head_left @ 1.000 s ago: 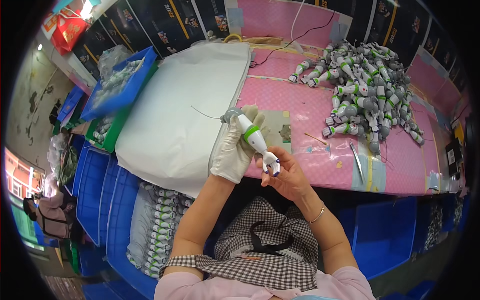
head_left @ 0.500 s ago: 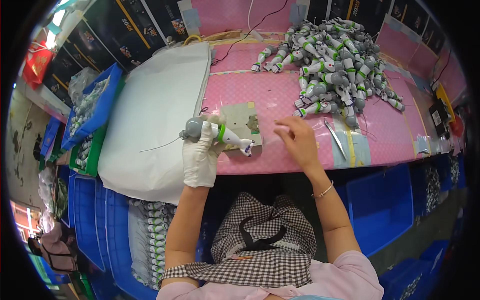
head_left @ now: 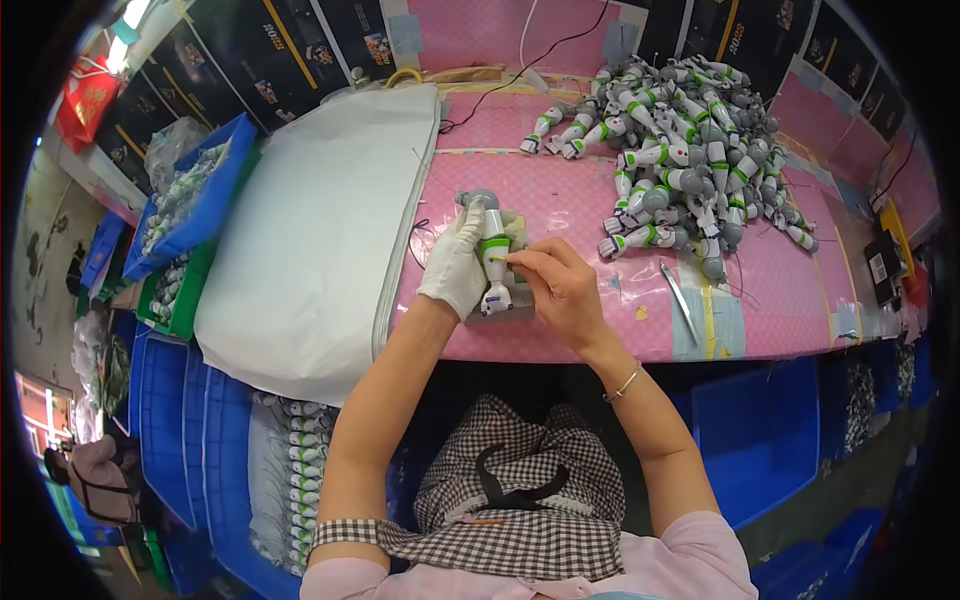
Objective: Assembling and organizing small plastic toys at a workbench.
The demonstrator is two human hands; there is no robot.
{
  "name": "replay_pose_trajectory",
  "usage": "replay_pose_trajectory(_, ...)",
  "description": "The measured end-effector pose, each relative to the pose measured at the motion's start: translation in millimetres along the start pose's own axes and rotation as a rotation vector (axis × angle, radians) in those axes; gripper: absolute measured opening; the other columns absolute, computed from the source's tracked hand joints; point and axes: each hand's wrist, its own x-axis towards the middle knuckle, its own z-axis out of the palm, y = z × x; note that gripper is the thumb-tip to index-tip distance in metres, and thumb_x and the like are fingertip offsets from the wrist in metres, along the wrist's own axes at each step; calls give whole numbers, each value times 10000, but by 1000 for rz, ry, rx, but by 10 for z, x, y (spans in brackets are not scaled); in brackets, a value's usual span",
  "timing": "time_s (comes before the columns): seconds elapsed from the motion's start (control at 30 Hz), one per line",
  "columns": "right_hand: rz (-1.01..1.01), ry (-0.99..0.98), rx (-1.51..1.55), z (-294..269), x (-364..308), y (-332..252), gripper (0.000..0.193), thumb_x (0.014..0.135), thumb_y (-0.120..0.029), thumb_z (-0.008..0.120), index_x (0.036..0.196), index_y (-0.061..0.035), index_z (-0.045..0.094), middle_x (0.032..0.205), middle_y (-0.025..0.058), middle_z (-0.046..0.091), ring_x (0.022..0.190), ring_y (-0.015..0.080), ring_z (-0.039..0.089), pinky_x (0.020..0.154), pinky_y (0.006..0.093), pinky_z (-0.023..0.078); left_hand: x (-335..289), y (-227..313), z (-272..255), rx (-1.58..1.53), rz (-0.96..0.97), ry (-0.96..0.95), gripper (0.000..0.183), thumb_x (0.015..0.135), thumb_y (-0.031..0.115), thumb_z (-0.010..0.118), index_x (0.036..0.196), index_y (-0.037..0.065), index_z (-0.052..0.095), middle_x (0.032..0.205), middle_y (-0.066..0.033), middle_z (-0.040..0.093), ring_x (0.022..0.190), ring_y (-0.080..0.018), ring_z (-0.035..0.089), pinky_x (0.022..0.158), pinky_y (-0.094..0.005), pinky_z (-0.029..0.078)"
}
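My left hand (head_left: 458, 262), in a white glove, grips a white toy limb (head_left: 495, 265) with a grey ball end and a green band. The limb stands nearly upright in view, its grey end away from me. Bare, my right hand (head_left: 565, 295) pinches at the limb's right side, just below the green band. A tiny yellowish piece shows at its fingertips, too small to name. Under the limb, a grey block (head_left: 516, 232) lies on the pink-covered table (head_left: 560, 215), largely hidden by the limb and my hands.
A heap of similar toy limbs (head_left: 700, 150) covers the table's far right. Tweezers (head_left: 680, 304) lie near the front edge. White sheets (head_left: 310, 220) are stacked at left, beside a blue crate (head_left: 235, 165) of parts. Below the table, another blue crate (head_left: 225, 470) holds rows of limbs.
My left hand has moved right and turned the limb from sideways to nearly upright. My right hand has come left and now meets the limb's side. The view has shifted slightly.
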Motion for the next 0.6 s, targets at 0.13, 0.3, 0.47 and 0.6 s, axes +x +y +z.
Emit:
replay_pose_trajectory(0.13,-85,106,-99,93,30,75,221,745,81,623,932,-32,654,826,91,584,695,207,599,581,291,483,-13,-8,78,102,83,37,298,950,311,459,1080,44,486,964,-110,593,787,-207,606,652,-337,541)
replay_pose_trajectory(0.3,-77,127,-142,126,53,71,220,735,91,623,919,-26,652,816,90,581,665,205,587,557,291,472,6,-26,105,139,130,87,284,947,322,468,1073,68,486,927,-79,595,762,-180,603,607,-312,530)
replay_pose_trajectory(0.47,-159,141,-227,157,55,99,215,725,93,631,906,-21,649,798,87,576,632,201,573,538,284,462,-8,-16,142,89,122,89,256,951,308,468,1059,78,488,916,-73,594,750,-164,598,598,-298,521)
replay_pose_trajectory(0.6,-106,146,-199,159,7,103,204,725,88,629,901,-13,643,783,90,567,641,202,571,538,281,456,-16,-31,162,100,101,91,243,956,302,459,1045,78,493,900,-69,590,742,-156,597,596,-280,517)
